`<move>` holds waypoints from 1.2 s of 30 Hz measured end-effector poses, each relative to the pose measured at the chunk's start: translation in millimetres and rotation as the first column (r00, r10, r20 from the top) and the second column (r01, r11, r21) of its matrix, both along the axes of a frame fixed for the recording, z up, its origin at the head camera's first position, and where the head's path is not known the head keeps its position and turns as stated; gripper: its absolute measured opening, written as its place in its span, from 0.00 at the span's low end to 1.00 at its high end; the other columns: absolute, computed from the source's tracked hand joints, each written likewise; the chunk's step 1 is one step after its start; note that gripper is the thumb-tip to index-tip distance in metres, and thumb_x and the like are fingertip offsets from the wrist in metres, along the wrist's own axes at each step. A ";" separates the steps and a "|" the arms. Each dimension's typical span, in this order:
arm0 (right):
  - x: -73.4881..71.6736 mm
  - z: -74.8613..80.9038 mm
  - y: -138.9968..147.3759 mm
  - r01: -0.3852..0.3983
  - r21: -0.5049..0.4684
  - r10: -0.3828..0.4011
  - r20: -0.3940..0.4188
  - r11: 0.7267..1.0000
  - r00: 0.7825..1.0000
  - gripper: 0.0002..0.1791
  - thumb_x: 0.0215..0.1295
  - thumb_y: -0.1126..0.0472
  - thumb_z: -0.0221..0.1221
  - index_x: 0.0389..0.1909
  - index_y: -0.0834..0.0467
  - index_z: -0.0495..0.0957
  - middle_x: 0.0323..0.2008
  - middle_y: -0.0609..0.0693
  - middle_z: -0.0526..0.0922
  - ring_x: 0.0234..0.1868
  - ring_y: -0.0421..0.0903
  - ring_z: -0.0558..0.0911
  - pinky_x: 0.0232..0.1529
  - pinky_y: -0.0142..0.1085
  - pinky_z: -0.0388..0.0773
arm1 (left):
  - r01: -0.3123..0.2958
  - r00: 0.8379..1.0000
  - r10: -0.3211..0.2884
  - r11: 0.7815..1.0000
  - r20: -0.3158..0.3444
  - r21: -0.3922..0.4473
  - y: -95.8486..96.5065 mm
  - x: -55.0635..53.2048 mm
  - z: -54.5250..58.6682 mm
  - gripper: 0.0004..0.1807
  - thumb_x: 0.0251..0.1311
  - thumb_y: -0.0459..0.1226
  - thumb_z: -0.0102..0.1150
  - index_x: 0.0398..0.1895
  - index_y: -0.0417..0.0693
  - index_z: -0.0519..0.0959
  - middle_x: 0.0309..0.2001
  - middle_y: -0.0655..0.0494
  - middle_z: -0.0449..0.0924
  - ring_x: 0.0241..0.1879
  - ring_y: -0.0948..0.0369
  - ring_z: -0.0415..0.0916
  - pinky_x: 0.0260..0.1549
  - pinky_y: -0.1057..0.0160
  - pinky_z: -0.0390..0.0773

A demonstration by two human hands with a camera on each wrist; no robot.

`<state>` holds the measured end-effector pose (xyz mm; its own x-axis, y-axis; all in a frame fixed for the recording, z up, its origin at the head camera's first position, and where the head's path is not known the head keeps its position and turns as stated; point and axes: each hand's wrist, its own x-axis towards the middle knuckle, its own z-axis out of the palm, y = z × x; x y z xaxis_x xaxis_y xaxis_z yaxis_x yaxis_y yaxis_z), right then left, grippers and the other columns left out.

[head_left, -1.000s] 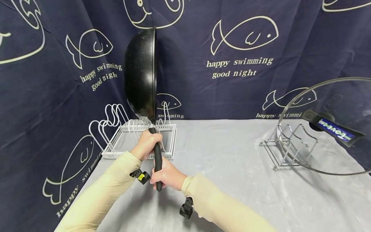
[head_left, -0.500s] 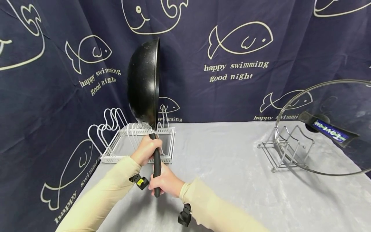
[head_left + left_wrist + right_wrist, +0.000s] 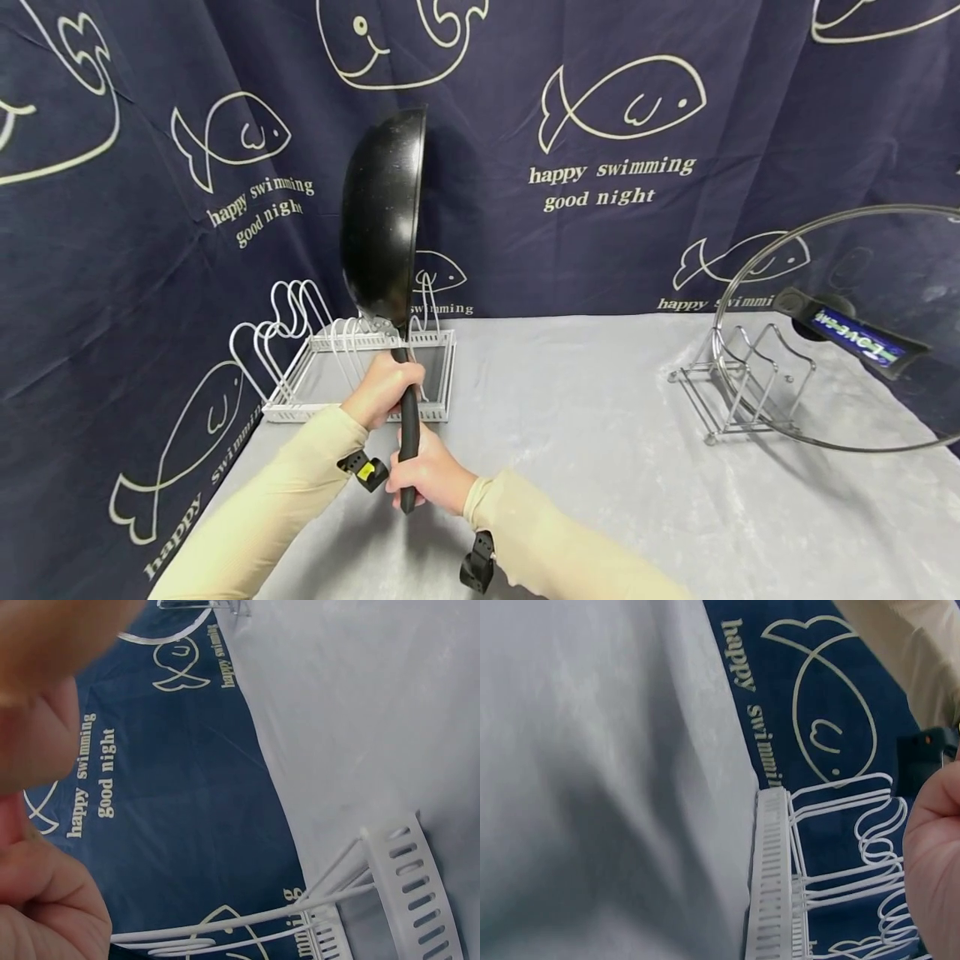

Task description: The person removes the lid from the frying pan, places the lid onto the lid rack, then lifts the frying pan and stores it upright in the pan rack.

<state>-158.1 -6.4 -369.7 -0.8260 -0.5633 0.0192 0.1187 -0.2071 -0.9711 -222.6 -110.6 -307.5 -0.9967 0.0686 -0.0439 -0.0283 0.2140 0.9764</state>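
A black wok [image 3: 381, 217] is held on edge in the head view, its bowl up and its open side turned right. My left hand [image 3: 384, 388] grips the black handle [image 3: 409, 421] near the bowl. Lower down, my right hand [image 3: 431, 468] is wrapped round the handle close to its end. Behind the hands and overlapped by the wok's base stands a white wire rack [image 3: 360, 367] with curved dividers. In the left wrist view the curled fingers [image 3: 45, 892] of the left hand show at the left edge; the right wrist view catches only part of the right hand [image 3: 937, 855].
At the right a glass lid [image 3: 847, 400] with a dark handle stands upright in a small chrome wire rack [image 3: 742, 383]. A grey cloth [image 3: 570, 400] covers the table. A dark blue fish-print curtain [image 3: 495, 100] hangs behind and at the left.
The wok has shifted right and slightly down in view, and its rim leans a little more to the right. Both hands keep their hold on the handle.
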 end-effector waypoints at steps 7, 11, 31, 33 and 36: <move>3.7 -1.9 -0.3 -0.016 -0.044 0.018 0.037 0.999 0.999 0.25 0.40 0.74 0.52 0.39 0.56 0.53 0.13 0.46 0.67 0.12 0.41 0.75 0.12 0.29 0.65 | -0.014 1.000 0.014 0.999 0.003 -0.048 2.8 1.8 -1.5 0.07 0.43 0.29 0.49 0.15 0.47 0.67 0.10 0.57 0.68 0.08 0.65 0.61 0.08 0.69 0.58; 5.8 -5.4 -0.4 -0.011 -0.046 0.013 0.037 0.999 0.999 0.26 0.39 0.74 0.51 0.42 0.58 0.54 0.12 0.46 0.67 0.12 0.40 0.75 0.12 0.28 0.64 | -0.023 1.000 0.023 0.999 0.012 -0.041 3.1 3.5 -5.2 0.08 0.43 0.29 0.48 0.13 0.48 0.67 0.10 0.58 0.69 0.09 0.65 0.64 0.08 0.69 0.59; 12.8 -12.0 -1.4 -0.028 -0.107 0.035 0.063 0.994 0.997 0.26 0.37 0.75 0.50 0.38 0.56 0.51 0.11 0.45 0.65 0.11 0.39 0.74 0.11 0.28 0.62 | 0.022 0.999 -0.020 0.998 0.039 -0.053 2.7 8.9 -11.2 0.08 0.44 0.28 0.48 0.14 0.47 0.67 0.11 0.57 0.68 0.08 0.65 0.59 0.09 0.68 0.56; 13.7 -13.3 -1.7 -0.032 -0.106 0.038 0.057 0.994 0.998 0.25 0.38 0.75 0.50 0.36 0.55 0.51 0.11 0.45 0.65 0.11 0.39 0.75 0.11 0.28 0.62 | 0.030 0.998 -0.028 0.999 0.050 -0.043 2.3 10.3 -12.0 0.07 0.44 0.28 0.48 0.15 0.47 0.67 0.10 0.56 0.68 0.08 0.65 0.61 0.09 0.68 0.56; 14.9 -14.3 -2.0 -0.034 -0.111 0.041 0.059 0.993 0.997 0.25 0.37 0.75 0.50 0.35 0.54 0.50 0.11 0.44 0.65 0.11 0.39 0.74 0.11 0.28 0.62 | 0.032 0.998 -0.030 0.999 0.052 -0.039 2.4 11.4 -12.4 0.07 0.44 0.28 0.48 0.15 0.47 0.68 0.10 0.56 0.69 0.09 0.65 0.63 0.09 0.69 0.56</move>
<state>-143.2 -8.3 -383.9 -0.8058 -0.5912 0.0331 0.1868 -0.3068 -0.9333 -211.2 -108.2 -320.0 -0.9904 0.0965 -0.0985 -0.0711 0.2544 0.9645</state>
